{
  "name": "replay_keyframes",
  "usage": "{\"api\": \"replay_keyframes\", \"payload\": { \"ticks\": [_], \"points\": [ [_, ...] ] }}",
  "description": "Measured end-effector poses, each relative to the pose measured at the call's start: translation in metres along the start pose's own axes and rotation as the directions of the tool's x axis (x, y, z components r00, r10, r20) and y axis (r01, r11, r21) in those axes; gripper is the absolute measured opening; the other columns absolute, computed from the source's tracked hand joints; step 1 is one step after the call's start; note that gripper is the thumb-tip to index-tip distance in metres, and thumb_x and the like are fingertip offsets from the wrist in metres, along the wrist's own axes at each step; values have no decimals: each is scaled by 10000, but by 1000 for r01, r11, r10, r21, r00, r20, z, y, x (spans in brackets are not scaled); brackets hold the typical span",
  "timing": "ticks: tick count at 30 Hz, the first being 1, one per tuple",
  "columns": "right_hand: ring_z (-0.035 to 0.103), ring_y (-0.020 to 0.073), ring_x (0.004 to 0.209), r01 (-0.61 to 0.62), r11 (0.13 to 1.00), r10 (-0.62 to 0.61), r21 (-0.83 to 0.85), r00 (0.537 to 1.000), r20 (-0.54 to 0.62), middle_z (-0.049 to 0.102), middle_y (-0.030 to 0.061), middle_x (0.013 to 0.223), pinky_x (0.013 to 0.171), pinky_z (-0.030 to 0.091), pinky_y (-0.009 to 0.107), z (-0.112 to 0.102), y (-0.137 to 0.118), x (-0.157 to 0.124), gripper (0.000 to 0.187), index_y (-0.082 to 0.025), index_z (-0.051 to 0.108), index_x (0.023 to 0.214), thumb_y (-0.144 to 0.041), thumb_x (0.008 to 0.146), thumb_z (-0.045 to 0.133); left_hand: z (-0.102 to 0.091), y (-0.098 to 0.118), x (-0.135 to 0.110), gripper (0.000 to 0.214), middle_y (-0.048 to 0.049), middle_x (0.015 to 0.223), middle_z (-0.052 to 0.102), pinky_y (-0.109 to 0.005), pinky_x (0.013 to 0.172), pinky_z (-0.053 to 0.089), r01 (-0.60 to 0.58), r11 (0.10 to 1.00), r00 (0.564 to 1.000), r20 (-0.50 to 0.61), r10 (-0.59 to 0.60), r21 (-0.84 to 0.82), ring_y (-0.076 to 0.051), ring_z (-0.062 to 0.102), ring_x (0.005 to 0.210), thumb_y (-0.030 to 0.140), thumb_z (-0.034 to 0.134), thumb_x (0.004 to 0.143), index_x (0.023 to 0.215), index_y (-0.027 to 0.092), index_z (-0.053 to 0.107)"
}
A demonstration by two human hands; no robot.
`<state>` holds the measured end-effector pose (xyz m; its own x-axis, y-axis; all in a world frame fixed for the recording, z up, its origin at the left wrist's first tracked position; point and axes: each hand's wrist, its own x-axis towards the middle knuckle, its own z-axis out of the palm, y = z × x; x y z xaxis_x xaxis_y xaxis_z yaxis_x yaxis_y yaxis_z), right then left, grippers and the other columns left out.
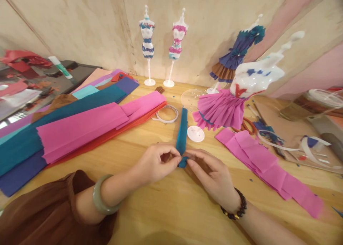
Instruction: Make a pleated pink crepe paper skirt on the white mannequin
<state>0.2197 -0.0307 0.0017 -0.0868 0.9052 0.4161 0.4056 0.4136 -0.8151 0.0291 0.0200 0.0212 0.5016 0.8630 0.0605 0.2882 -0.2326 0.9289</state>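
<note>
A narrow teal crepe paper strip [182,130] lies on the wooden table [166,209], running away from me. My left hand [158,162] and my right hand [211,173] both pinch its near end, fingers pressed together on the folded paper. Just behind the strip stands a white doll mannequin [254,77] leaning to the right in a pleated pink paper skirt [221,111], with its round white base [195,133] next to the strip.
Long folded crepe sheets in pink [88,125], teal, blue and red lie at the left. A pleated pink strip [268,162] lies at the right. Two small mannequins [148,41] stand by the wall, a third wears a blue dress [235,53]. A tape roll [167,114] and scissors [248,125] lie nearby.
</note>
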Motion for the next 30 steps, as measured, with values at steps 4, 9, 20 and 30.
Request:
{"api": "replay_keyframes", "payload": {
  "ticks": [4,9,20,30],
  "points": [
    [709,163,821,-13,999,13,30,1000,-4,749,36,924,759,584,275,2,1,-1,196,-243,658,1052,-154,879,638,-1,2,1,187,-5,641,581,-235,538,362,142,986,989,44,-139,-87,-114,476,582,304,598,795,755,145,688],
    [685,139,806,61,998,-62,36,998,24,722,23,871,747,560,248,1,-1,2,189,-237,676,946,-82,895,580,0,3,3,164,16,621,540,-231,532,350,172,980,984,73,-165,-102,-106,452,569,304,604,784,749,150,648],
    [688,134,775,69,998,-69,-3,997,36,733,26,858,739,559,229,3,-2,3,173,-221,694,947,-87,857,631,3,1,5,152,19,712,586,-235,633,438,135,932,991,56,-124,-337,-110,555,653,199,632,747,850,175,522],
    [693,152,769,123,988,-123,-98,992,8,736,36,844,723,571,250,4,-1,4,190,-222,703,961,-87,833,665,2,4,7,180,13,712,591,-228,627,407,225,888,974,87,-207,-402,-103,532,653,239,689,693,800,162,567]
  ]
}}
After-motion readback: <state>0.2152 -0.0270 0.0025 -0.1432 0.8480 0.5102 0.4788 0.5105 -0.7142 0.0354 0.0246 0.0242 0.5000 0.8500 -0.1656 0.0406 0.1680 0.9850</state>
